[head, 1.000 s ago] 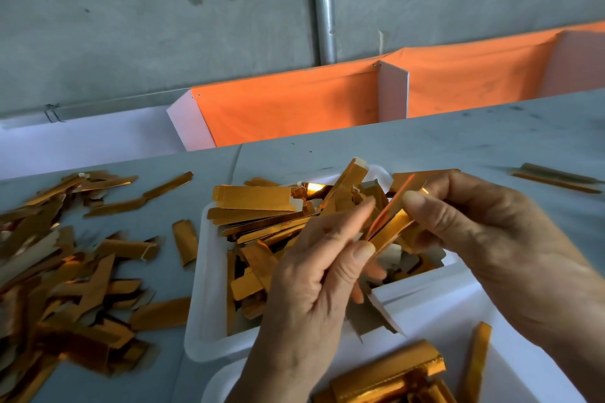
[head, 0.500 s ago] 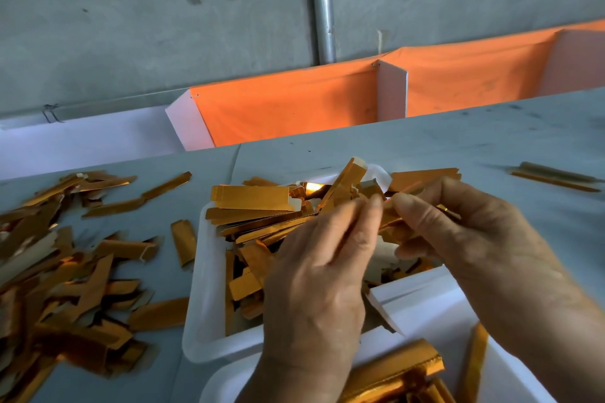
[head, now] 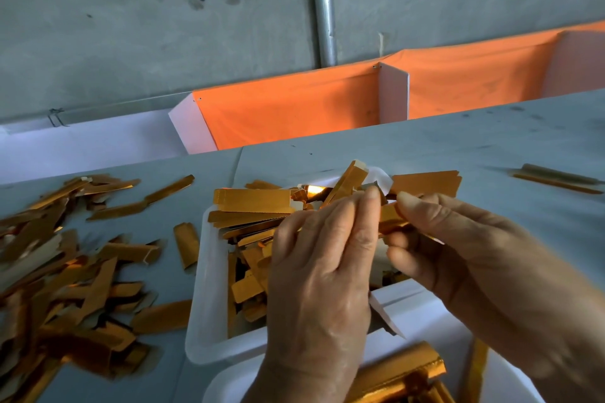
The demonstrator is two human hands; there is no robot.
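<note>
L hand (head: 320, 271) & R hand (head: 458, 249) both pinching strip (head: 391, 221) over tray (head: 206, 304), worktop (head: 458, 141) front edge. Risk: tears/creases if pulled unevenly.

Soft cool daylight, even; shadows weak. Hot glare on one gold strip (head: 316, 189). Right hand (head: 474, 258) motion-blurred. Wide-angle bending at edges; pipe (head: 322, 3) slightly curved.

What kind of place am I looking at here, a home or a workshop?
Most likely a small hand-assembly workshop: a heap of gold foil card strips on a grey worktable, more in a white tray, a bare concrete wall behind. The left hand and right hand pinch one strip.
</note>
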